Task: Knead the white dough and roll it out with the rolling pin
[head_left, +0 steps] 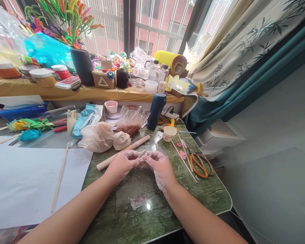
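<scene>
A small piece of whitish clay (144, 154) is pinched between the fingertips of both my hands, just above the green table. My left hand (122, 165) is closed on its left side. From the right, my right hand (162, 169) grips the same piece with thumb and fingers. White residue coats the fingers of both. Behind them lies a pale rolling pin (139, 141), partly covered by my left hand. A larger lump of whitish clay (122, 140) sits beyond it, against a crumpled plastic bag (97, 136).
Orange-handled scissors (200, 166), thin wooden sticks (184, 161) and a paper cup (170, 133) stand or lie to the right. A dark blue bottle (156, 112) is upright at the back. White paper (27, 183) covers the left side. Behind runs a crowded windowsill (132, 96).
</scene>
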The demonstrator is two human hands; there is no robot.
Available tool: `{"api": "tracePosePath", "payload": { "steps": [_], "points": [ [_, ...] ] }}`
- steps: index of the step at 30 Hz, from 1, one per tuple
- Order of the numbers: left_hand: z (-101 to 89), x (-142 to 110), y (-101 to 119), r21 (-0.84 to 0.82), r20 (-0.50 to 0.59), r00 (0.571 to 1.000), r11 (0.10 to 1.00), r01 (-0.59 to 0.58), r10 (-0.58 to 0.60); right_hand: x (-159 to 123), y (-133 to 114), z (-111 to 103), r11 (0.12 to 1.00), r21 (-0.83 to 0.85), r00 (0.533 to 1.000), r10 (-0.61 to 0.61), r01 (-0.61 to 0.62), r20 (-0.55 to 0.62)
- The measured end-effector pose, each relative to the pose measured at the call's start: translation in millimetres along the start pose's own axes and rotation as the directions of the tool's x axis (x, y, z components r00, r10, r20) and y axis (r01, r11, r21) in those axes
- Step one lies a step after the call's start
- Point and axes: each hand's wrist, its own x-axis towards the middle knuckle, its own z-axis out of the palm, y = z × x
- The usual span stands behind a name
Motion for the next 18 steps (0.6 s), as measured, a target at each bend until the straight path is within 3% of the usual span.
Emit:
{"api": "tracePosePath", "payload": {
  "steps": [3, 5, 9, 12, 15, 18],
  "points": [
    [0.5, -2.0, 4.5, 0.154, -0.032, 0.998, 0.987, -0.047, 0.052, -1.9, 4.6, 4.0, 0.999, 0.027, 0.999, -0.044, 0.044, -0.029],
    [1.4, -4.0, 6.6, 0.234, -0.032, 0.988, 0.962, -0.137, 0.149, -4.5, 6.0, 6.8, 0.997, 0.051, 0.997, -0.06, 0.062, -0.056],
    [2.7, -7.9, 5.6, 0.41, 0.035, 0.924, 0.838, -0.36, 0.38, -17.3, -1.0, 10.3, 0.991, 0.133, 0.999, -0.012, 0.018, -0.04],
    [2.3, -9.2, 3.2, 0.531, 0.036, 0.893, 0.748, -0.397, 0.449, -28.0, -10.9, 7.6, 0.989, 0.144, 0.999, 0.029, -0.033, 0.032],
    [1.2, -9.5, 1.6, 0.571, 0.082, 0.877, 0.699, -0.431, 0.474, -29.8, -16.1, 2.5, 0.994, 0.111, 1.0, 0.01, -0.012, 0.02],
    [-0.3, -11.1, 0.8, 0.564, 0.134, 0.826, 0.643, -0.518, 0.547, -23.8, -17.8, 0.9, 0.974, 0.214, 0.996, 0.078, -0.068, -0.035]
  ]
}}
